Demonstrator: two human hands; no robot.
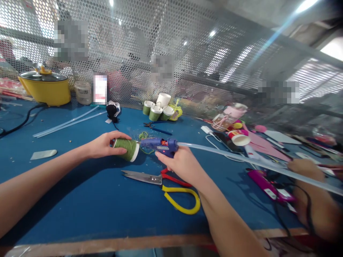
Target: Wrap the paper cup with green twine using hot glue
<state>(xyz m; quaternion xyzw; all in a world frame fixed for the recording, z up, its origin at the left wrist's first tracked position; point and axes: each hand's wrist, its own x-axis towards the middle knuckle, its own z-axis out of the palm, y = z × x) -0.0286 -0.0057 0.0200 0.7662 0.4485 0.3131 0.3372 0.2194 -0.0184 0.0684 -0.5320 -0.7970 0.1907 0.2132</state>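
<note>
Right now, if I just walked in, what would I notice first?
Probably the blue glue gun in the right hand, its tip close to the green-wrapped cup in the left hand. Red-and-yellow-handled scissors lie nearer you; a yellow pot stands at the back left.

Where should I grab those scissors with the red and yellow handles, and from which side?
Probably the yellow handle, reached from the table's near edge: its wide loop bulges toward that side, and the blades point left, away from it. The red handle seems the poorer choice, lying closer to the right hand, which holds the glue gun.
</note>
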